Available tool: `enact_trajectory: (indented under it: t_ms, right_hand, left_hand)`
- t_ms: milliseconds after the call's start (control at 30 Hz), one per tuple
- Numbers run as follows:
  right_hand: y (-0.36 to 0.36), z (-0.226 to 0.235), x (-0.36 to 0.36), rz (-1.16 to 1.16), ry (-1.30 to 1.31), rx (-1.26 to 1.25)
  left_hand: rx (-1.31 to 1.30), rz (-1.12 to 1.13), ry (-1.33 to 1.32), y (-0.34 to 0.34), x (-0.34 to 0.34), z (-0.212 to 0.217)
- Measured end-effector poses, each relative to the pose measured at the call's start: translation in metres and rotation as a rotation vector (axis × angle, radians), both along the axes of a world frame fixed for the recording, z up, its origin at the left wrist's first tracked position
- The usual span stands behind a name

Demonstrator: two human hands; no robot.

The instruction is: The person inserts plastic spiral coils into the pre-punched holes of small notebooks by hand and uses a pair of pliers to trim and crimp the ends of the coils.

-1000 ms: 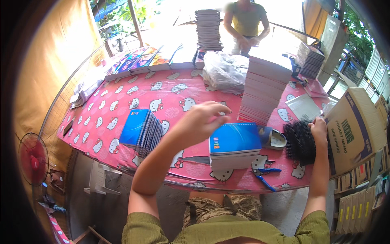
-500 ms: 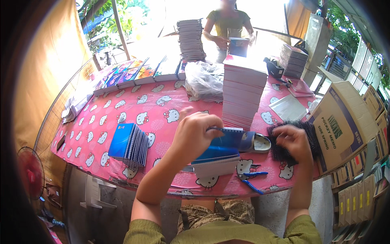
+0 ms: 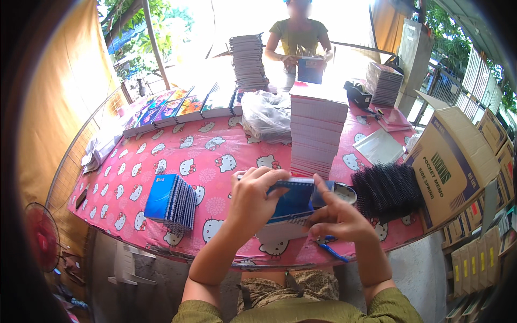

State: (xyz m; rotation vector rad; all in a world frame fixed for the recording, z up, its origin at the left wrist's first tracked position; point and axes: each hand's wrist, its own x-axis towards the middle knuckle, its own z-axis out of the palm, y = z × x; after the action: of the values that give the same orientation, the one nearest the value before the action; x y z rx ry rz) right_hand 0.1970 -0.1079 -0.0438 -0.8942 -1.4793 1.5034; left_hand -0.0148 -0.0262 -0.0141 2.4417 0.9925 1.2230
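My left hand (image 3: pixel 254 196) is closed on a blue-covered memo notebook (image 3: pixel 295 200), tilted up above a stack of white pages (image 3: pixel 281 231). A pale strip runs along the notebook's top edge. My right hand (image 3: pixel 344 218) is at the notebook's right end, its index finger by the top corner and its other fingers curled. What those fingers hold, if anything, is hidden. Beside the right hand lies a pile of black spiral coils (image 3: pixel 385 188). Blue-handled pliers (image 3: pixel 334 252) lie just below that hand, partly covered. Left of my hands stands a stack of blue spiral notebooks (image 3: pixel 169 199).
A tall stack of pages (image 3: pixel 318 129) rises ahead on the pink patterned tablecloth (image 3: pixel 215 134). Clear plastic bags (image 3: pixel 266 113) sit beside it. A cardboard box (image 3: pixel 452 161) leans at the right. Across the table a person (image 3: pixel 299 43) stands handling a blue-covered stack (image 3: pixel 311 70).
My right hand has come from over the coils to the notebook's right end. My left hand has shifted slightly down and still grips the notebook.
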Motion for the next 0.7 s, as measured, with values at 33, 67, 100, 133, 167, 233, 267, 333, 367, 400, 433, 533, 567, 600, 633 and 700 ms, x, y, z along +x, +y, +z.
enact_trajectory:
  t_ms: [33, 67, 100, 133, 167, 233, 267, 333, 367, 400, 433, 533, 567, 600, 633, 700]
  right_hand:
    - [-0.001, -0.003, -0.007, -0.007, 0.008, -0.005]
    - [-0.002, -0.006, -0.013, -0.015, 0.016, -0.01]
    - [-0.002, -0.007, -0.018, -0.017, 0.027, -0.016]
    - [-0.003, -0.002, -0.018, -0.047, 0.015, -0.028]
    - [-0.005, 0.007, -0.012, -0.112, -0.101, 0.043]
    - [-0.009, 0.022, 0.011, -0.242, -0.339, 0.185]
    - [-0.009, 0.018, 0.014, -0.43, -0.242, 0.284]
    - [-0.003, 0.024, 0.022, -0.53, -0.46, 0.553]
    - [0.0, 0.028, 0.025, -0.577, -0.57, 0.688]
    - [0.002, 0.034, 0.017, -0.641, -0.559, 0.67]
    - [0.002, 0.034, 0.018, -0.633, -0.573, 0.686]
    - [0.005, 0.035, 0.019, -0.628, -0.617, 0.736]
    - [0.006, 0.037, 0.018, -0.642, -0.634, 0.753]
    - [0.006, 0.038, 0.016, -0.657, -0.651, 0.771]
    - [0.008, 0.037, 0.014, -0.685, -0.667, 0.813]
    - [0.013, 0.031, 0.01, -0.744, -0.699, 0.898]
  left_hand:
    - [0.032, 0.035, 0.006, -0.002, 0.004, -0.002]
    - [0.065, 0.069, 0.012, -0.006, 0.008, -0.004]
    - [0.096, 0.109, 0.021, -0.008, 0.009, -0.006]
    - [0.06, 0.084, 0.008, -0.005, 0.007, -0.011]
    - [0.047, 0.086, -0.027, -0.006, 0.007, -0.01]
    - [0.02, 0.088, -0.103, -0.009, 0.009, -0.008]
    - [0.047, 0.092, -0.106, -0.009, 0.01, -0.01]
    - [0.104, 0.097, -0.109, -0.011, 0.011, -0.013]
    - [0.111, 0.1, -0.125, -0.012, 0.011, -0.012]
    - [0.117, 0.106, -0.139, -0.013, 0.011, -0.012]
    - [0.123, 0.111, -0.154, -0.014, 0.011, -0.012]
    - [0.127, 0.096, -0.135, -0.016, 0.008, -0.011]
    - [0.13, 0.102, -0.137, -0.016, 0.009, -0.012]
    - [0.136, 0.106, -0.138, -0.017, 0.009, -0.012]
    - [0.142, 0.111, -0.139, -0.017, 0.01, -0.012]
    - [0.167, 0.124, -0.128, -0.018, 0.011, -0.012]
